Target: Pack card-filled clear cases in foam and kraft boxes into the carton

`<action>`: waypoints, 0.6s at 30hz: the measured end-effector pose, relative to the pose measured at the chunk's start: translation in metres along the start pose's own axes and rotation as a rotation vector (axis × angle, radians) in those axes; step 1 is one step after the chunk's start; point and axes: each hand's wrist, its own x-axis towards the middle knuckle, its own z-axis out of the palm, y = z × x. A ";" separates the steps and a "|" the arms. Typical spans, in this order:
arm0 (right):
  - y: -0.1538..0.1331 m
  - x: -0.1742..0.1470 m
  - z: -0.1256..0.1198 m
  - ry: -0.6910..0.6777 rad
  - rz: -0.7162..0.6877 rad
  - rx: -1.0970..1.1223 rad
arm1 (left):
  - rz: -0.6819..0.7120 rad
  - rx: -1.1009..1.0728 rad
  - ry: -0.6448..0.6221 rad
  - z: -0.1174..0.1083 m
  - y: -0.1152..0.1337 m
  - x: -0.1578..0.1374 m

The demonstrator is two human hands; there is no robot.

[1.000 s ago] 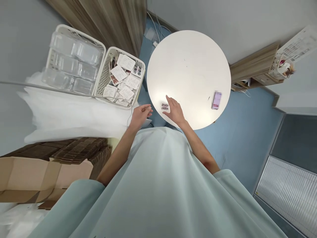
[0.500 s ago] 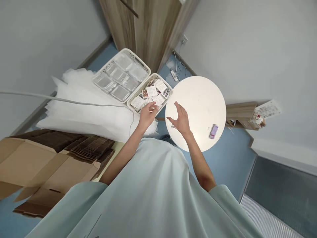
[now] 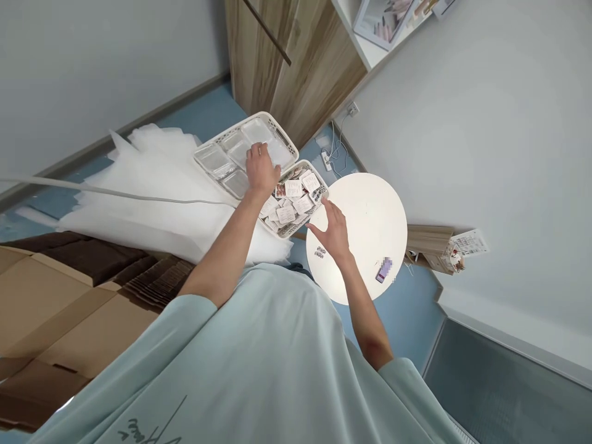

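1. Head view: left hand (image 3: 260, 169), fingers (image 3: 253, 152) loosely curled, rests on clear trays (image 3: 230, 157) in the far basket (image 3: 287, 142), directly under it.
2. Right hand (image 3: 333, 233), fingers spread, holds nothing, hovers over the desk (image 3: 370, 209) edge.
3. Card basket (image 3: 320, 183) lies between the hands; small pack (image 3: 319, 251) just beside the right wrist.
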 end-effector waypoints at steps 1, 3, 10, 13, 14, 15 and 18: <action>0.000 -0.001 -0.001 -0.004 0.012 -0.004 | 0.007 0.040 -0.040 0.002 0.002 0.007; 0.001 -0.003 -0.003 -0.007 0.041 -0.012 | 0.026 0.111 -0.106 0.006 0.005 0.016; 0.012 -0.018 -0.006 0.019 0.127 0.018 | 0.042 -0.081 -0.037 0.022 0.009 0.020; 0.017 -0.023 -0.006 0.021 0.143 0.023 | 0.033 -0.218 0.011 0.025 0.010 0.017; 0.018 -0.025 -0.007 0.020 0.148 0.025 | 0.030 -0.240 0.017 0.024 0.011 0.016; 0.019 -0.026 -0.007 0.021 0.152 0.030 | 0.029 -0.244 0.018 0.023 0.013 0.014; 0.023 -0.029 -0.006 0.041 0.152 0.058 | 0.033 -0.190 0.007 0.018 0.020 0.003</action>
